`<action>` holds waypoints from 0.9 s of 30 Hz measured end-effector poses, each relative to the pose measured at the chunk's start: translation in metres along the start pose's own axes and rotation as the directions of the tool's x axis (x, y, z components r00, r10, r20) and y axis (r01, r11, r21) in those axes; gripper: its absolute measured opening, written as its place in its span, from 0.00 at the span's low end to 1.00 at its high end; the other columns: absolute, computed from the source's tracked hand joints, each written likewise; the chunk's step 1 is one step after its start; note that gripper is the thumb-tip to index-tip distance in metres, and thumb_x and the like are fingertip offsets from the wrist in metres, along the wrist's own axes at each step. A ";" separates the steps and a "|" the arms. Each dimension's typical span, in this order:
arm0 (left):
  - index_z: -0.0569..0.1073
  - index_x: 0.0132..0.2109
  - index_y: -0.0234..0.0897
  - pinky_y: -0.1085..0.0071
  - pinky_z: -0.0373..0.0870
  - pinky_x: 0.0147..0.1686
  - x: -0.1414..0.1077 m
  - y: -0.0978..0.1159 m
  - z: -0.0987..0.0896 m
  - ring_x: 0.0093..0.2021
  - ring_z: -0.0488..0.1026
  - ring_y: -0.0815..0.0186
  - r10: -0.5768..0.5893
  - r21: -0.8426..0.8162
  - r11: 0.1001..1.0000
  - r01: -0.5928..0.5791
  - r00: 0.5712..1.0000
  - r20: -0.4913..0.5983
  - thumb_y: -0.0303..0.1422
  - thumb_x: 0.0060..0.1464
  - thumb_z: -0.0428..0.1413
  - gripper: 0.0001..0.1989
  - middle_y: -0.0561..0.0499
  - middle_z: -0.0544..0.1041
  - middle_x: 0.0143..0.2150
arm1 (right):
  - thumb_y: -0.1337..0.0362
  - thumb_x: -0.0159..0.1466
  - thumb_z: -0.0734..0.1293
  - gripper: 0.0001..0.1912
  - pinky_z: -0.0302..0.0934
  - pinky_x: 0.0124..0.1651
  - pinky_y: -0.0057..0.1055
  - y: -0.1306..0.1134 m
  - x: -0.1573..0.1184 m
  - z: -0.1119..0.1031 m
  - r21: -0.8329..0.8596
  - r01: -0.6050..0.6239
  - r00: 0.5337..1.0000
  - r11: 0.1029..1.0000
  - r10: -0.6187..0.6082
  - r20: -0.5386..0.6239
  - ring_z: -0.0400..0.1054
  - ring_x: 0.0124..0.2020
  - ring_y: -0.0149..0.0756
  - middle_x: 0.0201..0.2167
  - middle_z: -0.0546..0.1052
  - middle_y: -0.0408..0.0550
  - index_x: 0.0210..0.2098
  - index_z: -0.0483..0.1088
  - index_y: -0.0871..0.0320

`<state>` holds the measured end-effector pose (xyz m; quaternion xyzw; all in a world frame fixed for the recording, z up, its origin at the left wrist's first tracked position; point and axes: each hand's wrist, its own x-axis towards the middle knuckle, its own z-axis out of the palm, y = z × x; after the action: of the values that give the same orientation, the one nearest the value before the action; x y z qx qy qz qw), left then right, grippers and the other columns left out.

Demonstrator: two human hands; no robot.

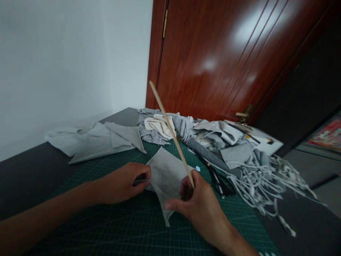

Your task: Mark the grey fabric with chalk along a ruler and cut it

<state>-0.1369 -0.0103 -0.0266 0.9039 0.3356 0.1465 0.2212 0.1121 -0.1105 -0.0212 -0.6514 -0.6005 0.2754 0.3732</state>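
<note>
A piece of light grey fabric lies in front of me on a green cutting mat, its near edge lifted a little. My left hand pinches the fabric's left edge between thumb and fingers. A thin wooden stick points up and away to the left, its lower end in the curled fingers of my right hand. The right thumb rests at the fabric's near right side. Black-handled scissors lie on the mat just right of that hand.
More grey fabric pieces lie at the left by the white wall. A heap of grey and cream cloth lines the back, before a wooden door. Tangled pale cords spread over the right side of the dark table.
</note>
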 end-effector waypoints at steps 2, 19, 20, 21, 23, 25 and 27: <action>0.73 0.38 0.40 0.69 0.62 0.33 0.008 0.002 -0.003 0.31 0.72 0.64 -0.058 -0.080 0.995 0.058 0.998 0.005 0.39 0.66 0.54 0.10 0.54 0.76 0.31 | 0.58 0.40 0.89 0.32 0.60 0.29 0.33 -0.006 0.007 -0.001 -0.032 0.058 0.997 0.998 -0.059 -0.039 0.69 0.29 0.41 0.28 0.74 0.41 0.31 0.66 0.51; 0.73 0.40 0.39 0.73 0.60 0.28 0.034 -0.002 -0.016 0.29 0.70 0.67 -0.076 -0.458 0.878 0.139 0.985 0.153 0.51 0.52 0.68 0.22 0.56 0.76 0.30 | 0.67 0.52 0.78 0.19 0.63 0.34 0.33 0.020 0.070 -0.027 0.154 0.205 0.977 0.967 -0.192 -0.095 0.72 0.32 0.40 0.31 0.78 0.44 0.31 0.63 0.52; 0.72 0.40 0.39 0.73 0.62 0.30 0.033 -0.003 -0.018 0.30 0.72 0.66 -0.065 -0.469 0.874 0.124 0.988 0.141 0.49 0.51 0.69 0.22 0.56 0.77 0.32 | 0.65 0.52 0.79 0.22 0.65 0.34 0.33 0.021 0.073 -0.031 0.203 0.209 0.976 0.957 -0.191 -0.101 0.73 0.32 0.40 0.30 0.79 0.44 0.30 0.60 0.51; 0.72 0.39 0.39 0.73 0.63 0.31 0.032 -0.003 -0.021 0.31 0.72 0.66 -0.057 -0.474 0.874 0.107 0.991 0.117 0.48 0.51 0.69 0.21 0.56 0.77 0.33 | 0.64 0.51 0.80 0.24 0.66 0.34 0.33 0.022 0.075 -0.034 0.248 0.213 0.975 0.945 -0.190 -0.112 0.73 0.32 0.40 0.30 0.79 0.43 0.30 0.58 0.51; 0.73 0.38 0.38 0.72 0.65 0.33 0.032 -0.005 -0.027 0.33 0.73 0.66 -0.063 -0.478 0.875 0.079 0.997 0.050 0.47 0.54 0.67 0.19 0.56 0.76 0.33 | 0.62 0.49 0.81 0.27 0.66 0.35 0.32 0.021 0.079 -0.042 0.325 0.224 0.972 0.919 -0.186 -0.143 0.74 0.32 0.40 0.28 0.78 0.42 0.29 0.56 0.50; 0.74 0.38 0.38 0.71 0.66 0.34 0.034 -0.006 -0.032 0.33 0.73 0.65 -0.101 -0.489 0.869 0.076 0.995 -0.026 0.48 0.56 0.65 0.18 0.55 0.77 0.33 | 0.61 0.48 0.82 0.28 0.66 0.35 0.32 0.019 0.081 -0.048 0.383 0.239 0.967 0.892 -0.183 -0.177 0.73 0.32 0.39 0.29 0.78 0.42 0.29 0.57 0.51; 0.77 0.37 0.38 0.69 0.67 0.34 0.036 -0.005 -0.036 0.33 0.73 0.64 -0.154 -0.515 0.854 0.074 0.981 -0.116 0.50 0.58 0.63 0.18 0.54 0.77 0.32 | 0.61 0.47 0.83 0.27 0.66 0.35 0.33 0.016 0.084 -0.054 0.430 0.255 0.963 0.866 -0.184 -0.199 0.73 0.32 0.38 0.32 0.79 0.43 0.30 0.60 0.52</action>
<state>-0.1283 0.0285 0.0058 0.7781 0.3542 0.2851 0.4333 0.1754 -0.0361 0.0039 -0.4932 -0.5602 0.3127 0.5875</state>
